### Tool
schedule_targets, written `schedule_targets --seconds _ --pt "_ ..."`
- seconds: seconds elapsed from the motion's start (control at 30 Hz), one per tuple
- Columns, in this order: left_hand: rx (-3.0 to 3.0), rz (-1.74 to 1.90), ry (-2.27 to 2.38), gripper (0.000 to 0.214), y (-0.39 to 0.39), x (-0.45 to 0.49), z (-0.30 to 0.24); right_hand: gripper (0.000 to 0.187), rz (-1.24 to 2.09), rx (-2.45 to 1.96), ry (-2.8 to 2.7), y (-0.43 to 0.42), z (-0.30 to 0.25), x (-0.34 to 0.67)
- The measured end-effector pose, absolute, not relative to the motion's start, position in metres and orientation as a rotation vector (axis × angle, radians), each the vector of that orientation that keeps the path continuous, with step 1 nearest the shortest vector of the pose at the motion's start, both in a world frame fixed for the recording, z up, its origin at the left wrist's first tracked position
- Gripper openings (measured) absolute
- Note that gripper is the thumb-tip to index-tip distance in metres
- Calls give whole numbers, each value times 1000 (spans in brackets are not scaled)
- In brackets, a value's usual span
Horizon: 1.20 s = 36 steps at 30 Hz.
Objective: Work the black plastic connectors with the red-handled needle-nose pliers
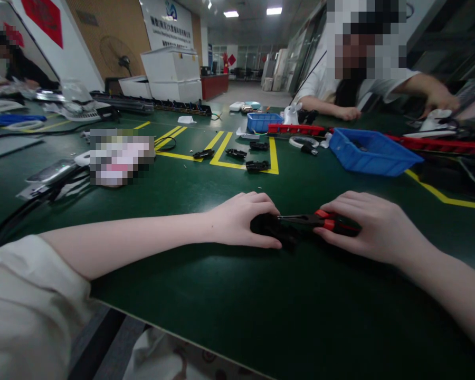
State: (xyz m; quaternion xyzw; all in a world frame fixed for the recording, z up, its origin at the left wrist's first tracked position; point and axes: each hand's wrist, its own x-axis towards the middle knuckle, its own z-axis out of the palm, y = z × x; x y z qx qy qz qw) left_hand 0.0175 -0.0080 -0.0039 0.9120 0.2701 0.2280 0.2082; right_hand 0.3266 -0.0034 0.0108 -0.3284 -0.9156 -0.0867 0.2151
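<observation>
My left hand (243, 219) is closed round a small black part (275, 228) on the green table; its exact kind is too dark to make out. In my right hand (368, 227) is a pair of needle-nose pliers (332, 221) with red and black handles. The pliers' thin jaws point left and reach the black part by my left fingertips. Whether the jaws grip it, I cannot tell. Beyond my hands, several similar small black parts (257, 165) lie on and around the yellow tape markings.
A large blue bin (372, 153) stands at the right, a smaller blue bin (265, 122) farther back. Red strips (301, 130) run behind them. A phone-like item (121, 158) and black cables (51, 190) lie left. A co-worker (352, 89) sits opposite.
</observation>
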Motion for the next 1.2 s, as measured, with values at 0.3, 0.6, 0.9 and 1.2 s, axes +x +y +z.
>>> schedule_targets --seconds 0.3,0.6,0.9,1.2 --pt "2601 626 632 33 -10 16 -4 25 -132 -900 -2567 -4 14 327" --pt "2593 647 738 26 -10 15 -4 24 -73 -924 -2543 -2 11 334" --pt "2519 614 777 32 -11 14 0 24 -137 -920 -2528 -3 7 330" --pt "2459 648 749 28 -9 14 -2 23 -120 -926 -2535 -2 6 329"
